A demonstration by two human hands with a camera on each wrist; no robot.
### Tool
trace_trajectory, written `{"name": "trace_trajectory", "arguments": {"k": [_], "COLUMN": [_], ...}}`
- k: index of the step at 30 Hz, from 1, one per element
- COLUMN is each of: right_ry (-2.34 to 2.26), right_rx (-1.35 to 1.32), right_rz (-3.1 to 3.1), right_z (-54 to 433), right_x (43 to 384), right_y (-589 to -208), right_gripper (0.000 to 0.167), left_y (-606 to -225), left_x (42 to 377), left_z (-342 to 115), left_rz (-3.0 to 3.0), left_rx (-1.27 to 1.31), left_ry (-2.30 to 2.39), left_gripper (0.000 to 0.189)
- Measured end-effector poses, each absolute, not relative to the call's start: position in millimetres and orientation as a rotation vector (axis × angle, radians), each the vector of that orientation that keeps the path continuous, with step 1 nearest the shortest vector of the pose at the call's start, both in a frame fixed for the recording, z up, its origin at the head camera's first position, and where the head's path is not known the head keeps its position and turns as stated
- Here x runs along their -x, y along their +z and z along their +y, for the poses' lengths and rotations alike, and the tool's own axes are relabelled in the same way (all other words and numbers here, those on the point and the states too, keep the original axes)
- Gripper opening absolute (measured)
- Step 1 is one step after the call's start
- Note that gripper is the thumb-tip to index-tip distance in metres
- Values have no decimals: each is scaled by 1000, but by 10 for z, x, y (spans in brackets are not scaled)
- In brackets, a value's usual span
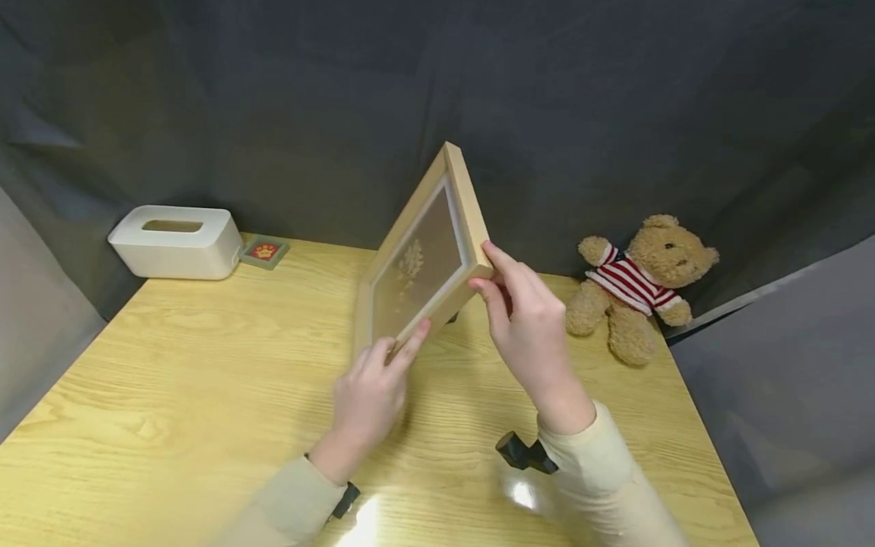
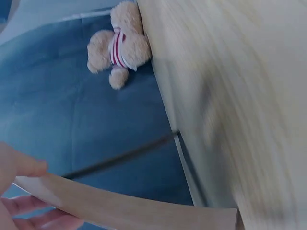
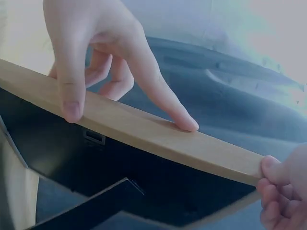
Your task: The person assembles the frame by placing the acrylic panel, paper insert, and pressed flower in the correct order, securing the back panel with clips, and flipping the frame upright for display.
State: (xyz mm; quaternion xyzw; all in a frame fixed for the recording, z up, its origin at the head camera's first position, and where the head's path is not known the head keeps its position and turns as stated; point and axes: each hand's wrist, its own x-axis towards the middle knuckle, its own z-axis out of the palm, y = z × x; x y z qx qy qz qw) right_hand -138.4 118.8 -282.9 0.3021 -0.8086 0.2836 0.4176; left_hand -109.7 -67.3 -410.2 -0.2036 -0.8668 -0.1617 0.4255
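Note:
A light wooden picture frame (image 1: 427, 254) stands tilted over the table, between both hands. A pale plant motif (image 1: 410, 260) shows behind its pane. My left hand (image 1: 372, 387) grips the near lower edge, one finger stretched along it. At the near right corner, my right hand (image 1: 522, 319) pinches the wood between thumb and fingers. The right wrist view shows the black backing (image 3: 158, 165), with a small metal hanger (image 3: 94, 136) by the edge. A black stand leg (image 3: 96, 203) sticks out from the back. It appears as a dark strip (image 2: 120, 157) in the left wrist view.
A white tissue box (image 1: 174, 243) is at the back left of the wooden table (image 1: 171, 395). Beside it lies a small green-grey square with a red paw emblem (image 1: 263, 251). At the back right sits a teddy bear (image 1: 632, 285) in a striped shirt. Dark cloth (image 1: 307, 114) hangs behind.

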Motion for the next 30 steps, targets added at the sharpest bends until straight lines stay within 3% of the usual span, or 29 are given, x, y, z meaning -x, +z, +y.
{"name": "trace_trajectory", "arguments": {"k": [9, 17, 30], "right_ry": [702, 674, 730], "right_rx": [-700, -615, -582], "right_rz": [-2124, -2221, -2305], "right_z": [1414, 1557, 1857], "right_x": [1557, 1750, 2278], "right_y": [-2747, -2696, -2661], "right_gripper": [38, 51, 39], "left_y": [-4019, -3949, -3953], "left_x": [1120, 1171, 1446], "left_z": [-328, -55, 216], "left_rz": [-2307, -2491, -2577], "left_rx": [577, 625, 770], "left_ry": [-540, -649, -992], "left_gripper": [70, 86, 103]}}
